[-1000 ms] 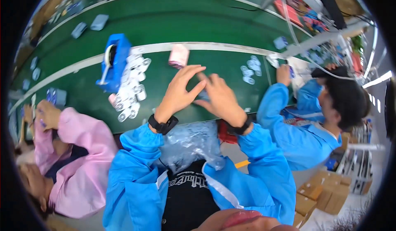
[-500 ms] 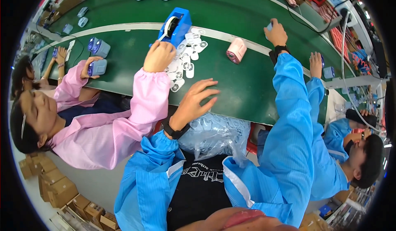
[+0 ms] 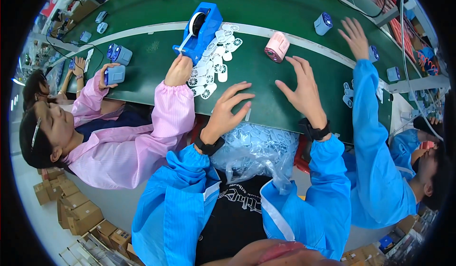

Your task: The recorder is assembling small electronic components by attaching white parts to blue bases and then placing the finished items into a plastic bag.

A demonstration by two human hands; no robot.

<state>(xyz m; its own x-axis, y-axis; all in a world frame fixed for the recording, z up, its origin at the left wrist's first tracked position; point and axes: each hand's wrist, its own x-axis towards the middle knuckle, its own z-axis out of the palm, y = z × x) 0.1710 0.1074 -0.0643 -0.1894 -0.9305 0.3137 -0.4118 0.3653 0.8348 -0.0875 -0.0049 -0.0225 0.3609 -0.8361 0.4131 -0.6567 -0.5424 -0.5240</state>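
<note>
My left hand [image 3: 229, 113] hovers over the near edge of the green table, its fingers apart and nothing in it. To its right my right hand [image 3: 305, 91] is also open and empty, with its fingertips just short of a pink device [image 3: 277, 46] with a dark round end. On the far green strip stands a light blue device [image 3: 323, 23], apart from both my hands. Ahead of my left hand lies a pile of white flat pieces [image 3: 209, 71] with round grilles. Below the table edge, in front of me, a clear plastic bag [image 3: 256, 154] holds many pale blue grille pieces.
A blue tape dispenser [image 3: 209, 26] stands beyond the pile; the left co-worker's hand [image 3: 179, 70] is at its tape. That person's other hand touches a blue device [image 3: 114, 75]. On the right a co-worker's hand [image 3: 356, 38] reaches across the white divider [image 3: 313, 50].
My right hand has let go of the blue device on the far strip and come back toward me. My left hand has barely moved. The right co-worker's arm has reached farther forward.
</note>
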